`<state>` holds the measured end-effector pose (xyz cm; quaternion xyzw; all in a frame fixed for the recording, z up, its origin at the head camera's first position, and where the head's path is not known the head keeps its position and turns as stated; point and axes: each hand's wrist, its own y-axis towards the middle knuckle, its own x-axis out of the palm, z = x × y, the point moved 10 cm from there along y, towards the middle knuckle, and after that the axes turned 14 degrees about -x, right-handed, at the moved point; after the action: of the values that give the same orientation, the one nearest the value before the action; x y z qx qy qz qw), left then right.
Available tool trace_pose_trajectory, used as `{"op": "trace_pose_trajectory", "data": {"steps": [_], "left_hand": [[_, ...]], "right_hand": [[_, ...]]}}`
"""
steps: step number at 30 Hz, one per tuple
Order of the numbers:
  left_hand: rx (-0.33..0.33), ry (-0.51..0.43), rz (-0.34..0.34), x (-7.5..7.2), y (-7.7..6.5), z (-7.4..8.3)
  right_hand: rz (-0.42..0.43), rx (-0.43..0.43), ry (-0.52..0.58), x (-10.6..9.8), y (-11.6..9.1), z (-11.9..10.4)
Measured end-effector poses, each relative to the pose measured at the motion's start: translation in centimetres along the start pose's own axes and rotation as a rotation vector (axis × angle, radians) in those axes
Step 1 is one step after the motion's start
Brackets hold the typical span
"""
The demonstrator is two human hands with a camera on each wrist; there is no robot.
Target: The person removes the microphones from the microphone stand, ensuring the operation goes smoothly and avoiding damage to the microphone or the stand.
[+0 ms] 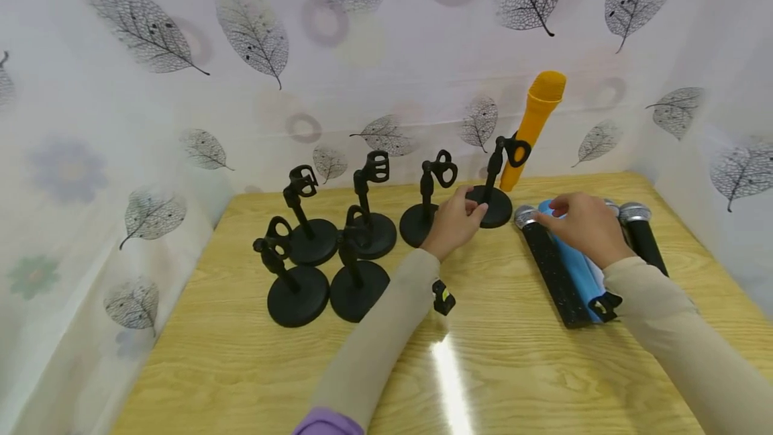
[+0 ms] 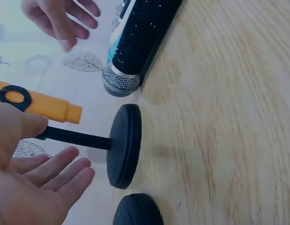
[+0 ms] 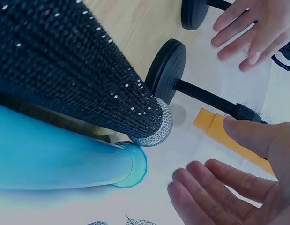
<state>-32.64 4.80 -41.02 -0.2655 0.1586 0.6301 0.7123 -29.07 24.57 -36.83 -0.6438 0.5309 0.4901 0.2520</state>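
Note:
A yellow microphone (image 1: 531,126) leans in the ring clip of the rearmost right black stand (image 1: 495,209), its head up and to the right. Close by that stand's base is my left hand (image 1: 454,221); in the left wrist view its thumb overlaps the pole while the fingers (image 2: 65,178) spread loosely, holding nothing. My right hand (image 1: 582,223) hovers over the laid-down microphones, thumb and fingers apart in the right wrist view. Under and beside it lie a sparkly black microphone (image 1: 552,267) with a silver head and a blue microphone (image 1: 576,264).
Several black stands with bare clips, among them a front-left stand (image 1: 296,294) and a back stand (image 1: 371,233), group at the left of the wooden table (image 1: 241,374). Another black microphone (image 1: 646,240) lies far right. A leaf-patterned cloth (image 1: 398,72) hangs behind.

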Motion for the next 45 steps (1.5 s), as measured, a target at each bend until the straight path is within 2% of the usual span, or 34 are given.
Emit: {"op": "trace_pose_trajectory", "data": {"steps": [6,11,18,22,29,37,45], "left_hand": [[-0.007,-0.122,-0.019,1.0,1.3,0.5],[0.018,-0.164,-0.015,1.4,2.3,1.3],[0.051,-0.206,0.025,0.9,3.8,1.8],[0.066,-0.240,0.017,0.7,4.3,2.1],[0.079,-0.267,-0.014,0.9,4.6,3.2],[0.114,-0.240,-0.001,1.0,5.4,4.8],[0.080,-0.275,-0.001,1.5,6.0,5.0]], "right_hand": [[0.082,0.023,0.060,-0.6,0.1,-0.1],[0.135,0.038,0.133,-0.7,0.3,-0.2],[0.193,0.032,0.278,-0.4,0.6,-0.5],[0.210,0.037,0.325,-0.3,0.6,-0.5],[0.204,0.044,0.355,-0.1,0.6,-0.3],[0.203,0.038,0.358,0.0,0.4,-0.1],[0.207,0.049,0.352,-0.2,0.1,0.4]]}}
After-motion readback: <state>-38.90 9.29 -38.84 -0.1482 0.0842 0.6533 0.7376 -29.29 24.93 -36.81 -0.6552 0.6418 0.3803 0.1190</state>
